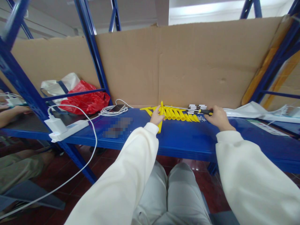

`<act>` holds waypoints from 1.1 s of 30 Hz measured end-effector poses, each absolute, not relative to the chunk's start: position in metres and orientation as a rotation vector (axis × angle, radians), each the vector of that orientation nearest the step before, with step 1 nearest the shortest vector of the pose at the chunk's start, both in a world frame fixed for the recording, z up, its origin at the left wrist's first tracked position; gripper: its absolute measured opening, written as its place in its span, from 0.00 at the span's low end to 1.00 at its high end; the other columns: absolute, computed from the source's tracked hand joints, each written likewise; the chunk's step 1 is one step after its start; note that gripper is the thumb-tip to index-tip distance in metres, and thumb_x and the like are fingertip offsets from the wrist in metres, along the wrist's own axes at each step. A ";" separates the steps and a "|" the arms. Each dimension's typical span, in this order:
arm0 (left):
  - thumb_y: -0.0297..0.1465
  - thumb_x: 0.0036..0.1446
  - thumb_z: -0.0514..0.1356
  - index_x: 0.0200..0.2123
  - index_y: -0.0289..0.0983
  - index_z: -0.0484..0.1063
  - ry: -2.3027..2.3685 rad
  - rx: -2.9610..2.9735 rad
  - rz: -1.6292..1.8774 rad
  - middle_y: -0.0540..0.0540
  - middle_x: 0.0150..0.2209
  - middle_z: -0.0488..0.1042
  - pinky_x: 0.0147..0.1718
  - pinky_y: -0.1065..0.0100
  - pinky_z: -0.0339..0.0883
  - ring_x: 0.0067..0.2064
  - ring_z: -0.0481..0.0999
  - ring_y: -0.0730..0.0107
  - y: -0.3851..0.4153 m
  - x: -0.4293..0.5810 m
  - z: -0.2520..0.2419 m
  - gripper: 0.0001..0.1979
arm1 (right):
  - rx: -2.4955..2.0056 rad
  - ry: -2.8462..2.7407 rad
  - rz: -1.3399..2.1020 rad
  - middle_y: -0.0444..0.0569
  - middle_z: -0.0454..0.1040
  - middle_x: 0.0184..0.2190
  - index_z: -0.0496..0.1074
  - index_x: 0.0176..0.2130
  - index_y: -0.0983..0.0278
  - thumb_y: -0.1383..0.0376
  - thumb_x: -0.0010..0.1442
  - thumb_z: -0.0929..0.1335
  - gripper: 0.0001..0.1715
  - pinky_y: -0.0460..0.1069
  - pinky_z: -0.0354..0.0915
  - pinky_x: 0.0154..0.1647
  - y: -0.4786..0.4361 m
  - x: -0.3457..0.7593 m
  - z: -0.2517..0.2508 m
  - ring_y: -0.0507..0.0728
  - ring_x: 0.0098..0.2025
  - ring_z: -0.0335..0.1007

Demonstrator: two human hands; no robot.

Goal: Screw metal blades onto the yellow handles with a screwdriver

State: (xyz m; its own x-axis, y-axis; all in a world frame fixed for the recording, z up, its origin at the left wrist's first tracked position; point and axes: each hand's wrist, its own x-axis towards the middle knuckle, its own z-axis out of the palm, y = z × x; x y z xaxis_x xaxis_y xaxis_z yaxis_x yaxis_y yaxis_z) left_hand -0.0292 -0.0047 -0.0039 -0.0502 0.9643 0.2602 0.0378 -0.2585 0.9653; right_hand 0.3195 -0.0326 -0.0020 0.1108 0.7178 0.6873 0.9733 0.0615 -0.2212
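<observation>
My left hand (157, 116) is closed around a yellow plastic part (159, 128), held upright above the front of the blue table. In my right hand (219, 117) is a screwdriver (205, 111) with a black and yellow handle. Its long thin shaft points left, and the tip comes close to the top of the held part; whether they touch I cannot tell. Between my hands lies a row of yellow tube-like parts (177, 114), side by side and slanted. Tiny pale pieces, perhaps screws (202, 119), are scattered beside my right hand.
Behind the row lie small black-and-white pieces (197, 106). A power strip (70, 130) with a white plug and dangling cable is at left, near a coiled white cable (112, 111) and a red bag (85, 98). Cardboard (199, 65) walls the back. Another person's arm (14, 115) shows far left.
</observation>
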 end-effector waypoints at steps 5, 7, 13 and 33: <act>0.11 0.54 0.65 0.80 0.39 0.68 1.205 1.388 1.396 0.42 0.50 0.86 0.37 0.70 0.84 0.31 0.79 0.75 -0.006 -0.028 -0.003 0.50 | -1.688 -1.662 -0.526 0.63 0.83 0.43 0.80 0.45 0.61 0.59 0.58 0.72 0.16 0.65 0.73 0.51 -0.035 0.319 -0.001 0.76 0.50 0.78; 0.11 0.53 0.65 0.79 0.38 0.70 1.214 1.395 1.392 0.40 0.52 0.86 0.37 0.70 0.84 0.29 0.78 0.77 -0.006 -0.028 -0.003 0.49 | -1.737 -1.624 -0.510 0.62 0.83 0.44 0.79 0.46 0.61 0.59 0.58 0.73 0.16 0.63 0.73 0.50 -0.037 0.316 -0.002 0.75 0.49 0.78; 0.12 0.53 0.67 0.78 0.38 0.71 1.227 1.398 1.397 0.40 0.52 0.86 0.36 0.70 0.84 0.28 0.78 0.78 -0.006 -0.028 -0.003 0.49 | -1.808 -1.586 -0.446 0.60 0.83 0.42 0.78 0.50 0.60 0.58 0.60 0.74 0.19 0.60 0.73 0.47 -0.038 0.314 -0.002 0.72 0.46 0.79; 0.10 0.52 0.65 0.77 0.38 0.71 1.218 1.423 1.385 0.39 0.53 0.85 0.37 0.68 0.85 0.27 0.78 0.77 -0.001 -0.029 -0.006 0.49 | -1.805 -1.613 -0.496 0.63 0.84 0.43 0.86 0.49 0.63 0.54 0.60 0.76 0.21 0.63 0.74 0.50 -0.037 0.316 -0.004 0.75 0.49 0.80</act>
